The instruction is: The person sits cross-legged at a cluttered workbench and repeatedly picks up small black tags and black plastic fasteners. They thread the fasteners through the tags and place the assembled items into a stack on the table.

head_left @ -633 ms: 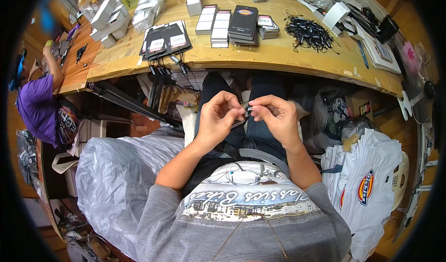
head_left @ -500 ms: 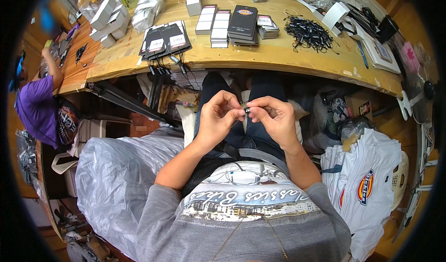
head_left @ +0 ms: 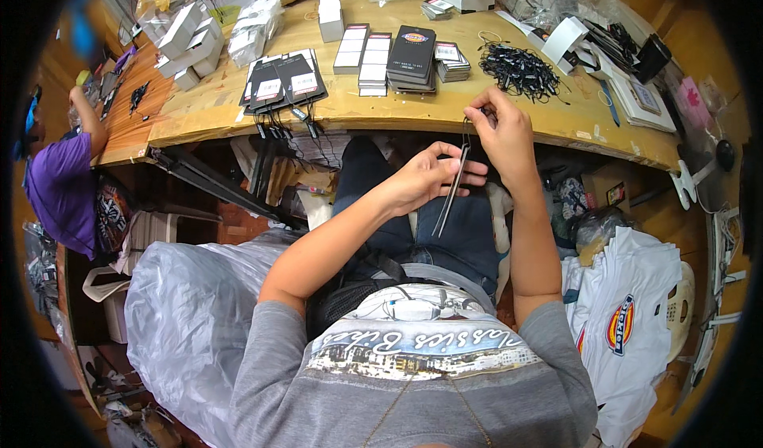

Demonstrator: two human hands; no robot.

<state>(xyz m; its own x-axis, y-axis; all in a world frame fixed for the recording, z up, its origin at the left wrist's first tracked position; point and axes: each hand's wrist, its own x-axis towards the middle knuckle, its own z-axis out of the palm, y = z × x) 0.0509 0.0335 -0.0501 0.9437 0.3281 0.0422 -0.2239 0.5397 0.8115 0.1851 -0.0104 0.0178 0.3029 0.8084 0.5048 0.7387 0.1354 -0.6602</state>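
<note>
My right hand (head_left: 502,134) is raised at the table's front edge, its thumb and fingers pinched on a black string loop (head_left: 466,130). From that loop hang thin hang tags (head_left: 450,200), seen nearly edge-on above my lap. My left hand (head_left: 429,179) is beside them, fingers spread and loose, some of them behind the tags; whether it touches them is hard to tell. On the table, several black hang tags with white labels (head_left: 280,81) lie at the left, their strings dangling over the edge. A heap of black tag strings (head_left: 520,73) lies near my right hand.
Stacks of black cards (head_left: 412,50) and white-labelled cards (head_left: 373,65) stand mid-table. White boxes (head_left: 191,42) are at the far left. A large plastic bag (head_left: 191,329) and white garments (head_left: 628,313) flank me. A person in purple (head_left: 62,186) sits at the left.
My hands, pinched together over my lap before, have parted. The right has risen toward the table with the string, and the left has opened and moved right. The tags now hang in view.
</note>
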